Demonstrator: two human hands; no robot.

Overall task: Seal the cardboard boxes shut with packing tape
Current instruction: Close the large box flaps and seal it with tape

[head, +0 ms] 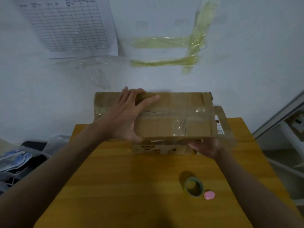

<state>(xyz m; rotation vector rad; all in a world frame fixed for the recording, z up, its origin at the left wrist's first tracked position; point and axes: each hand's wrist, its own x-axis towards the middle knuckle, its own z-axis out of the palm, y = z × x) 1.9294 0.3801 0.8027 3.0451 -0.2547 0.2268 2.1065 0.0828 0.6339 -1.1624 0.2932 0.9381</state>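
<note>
A person's left hand (pixel 126 116) lies flat, fingers straight, atop a taped cardboard box (pixel 172 119); the right hand (pixel 205 148) grips its near edge.

The left hand (pixel 126 116) lies flat with fingers spread and straight, arm reaching forward. The right hand (pixel 205 148) is lower, fingers curled under.
</note>
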